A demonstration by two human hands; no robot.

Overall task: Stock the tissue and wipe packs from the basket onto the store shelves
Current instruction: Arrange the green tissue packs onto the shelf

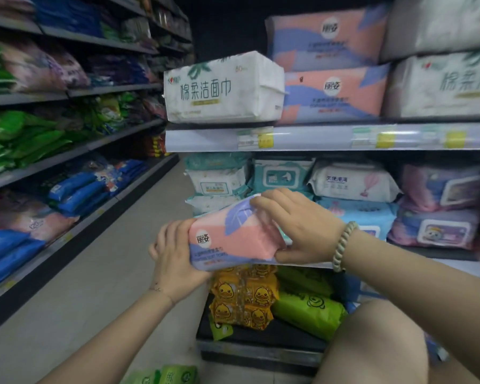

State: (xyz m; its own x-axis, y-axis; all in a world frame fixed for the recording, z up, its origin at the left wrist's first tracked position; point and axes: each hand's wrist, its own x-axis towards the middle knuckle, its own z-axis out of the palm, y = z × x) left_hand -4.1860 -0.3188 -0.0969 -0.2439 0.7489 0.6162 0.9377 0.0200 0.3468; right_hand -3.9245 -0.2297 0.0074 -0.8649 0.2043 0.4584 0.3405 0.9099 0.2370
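Pink-and-blue pack [233, 239], 1: glossy film, soft pillow shape, held tilted below the front edge of the upper shelf [316, 138], towards its left corner.
Left hand [172, 256]: wrapped around the pack's left end.
Right hand [297, 225]: grips the right end, thumb underneath.
Bead bracelet [342, 245], 1, on the right wrist.
On the upper shelf: matching packs [336, 92], 2, stacked.
White brick-shaped pack [222, 87], 1, at the left corner.

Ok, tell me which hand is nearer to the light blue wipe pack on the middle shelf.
Right. The right hand grips the pink pack just left of the light blue wipe pack; the left hand holds its other end, farther left.
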